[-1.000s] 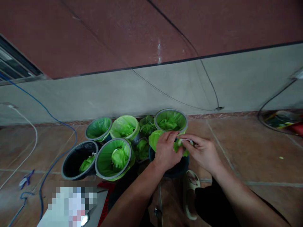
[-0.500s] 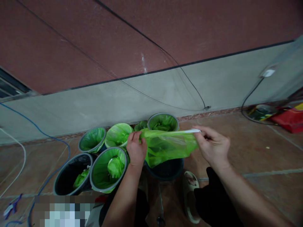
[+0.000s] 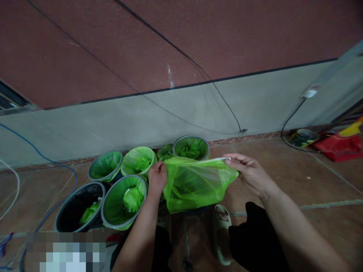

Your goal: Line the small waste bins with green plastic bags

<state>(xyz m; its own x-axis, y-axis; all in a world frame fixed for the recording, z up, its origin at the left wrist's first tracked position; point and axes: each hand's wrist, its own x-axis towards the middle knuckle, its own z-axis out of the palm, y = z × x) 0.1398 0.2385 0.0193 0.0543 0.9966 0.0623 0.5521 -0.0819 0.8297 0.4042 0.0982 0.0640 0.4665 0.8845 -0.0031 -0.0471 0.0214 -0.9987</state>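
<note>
A translucent green garbage bag (image 3: 198, 183) with a white strip along its top edge hangs stretched between my hands. My left hand (image 3: 157, 177) is closed on its left upper corner, and my right hand (image 3: 246, 170) pinches the white strip's right end. Under the bag stands a dark bin, almost wholly hidden by it. Just left of my left forearm is a grey-rimmed bin (image 3: 103, 211) lined in green, with a bunched green bag (image 3: 134, 198) inside. A black bin (image 3: 58, 223) beside it holds another crumpled green bag (image 3: 90, 213).
Along the wall stand more green-lined bins: one grey-rimmed (image 3: 90, 172), one light green (image 3: 154, 156), one at the back (image 3: 208, 145). A blue cable (image 3: 56, 158) runs down the left. A red bag (image 3: 338, 147) and a can (image 3: 303, 138) lie right, near a black cord (image 3: 282, 130).
The green bag has spread lower and now covers most of the dark bin below. Both hands have shifted slightly left in view, still holding the bag's top edge.
</note>
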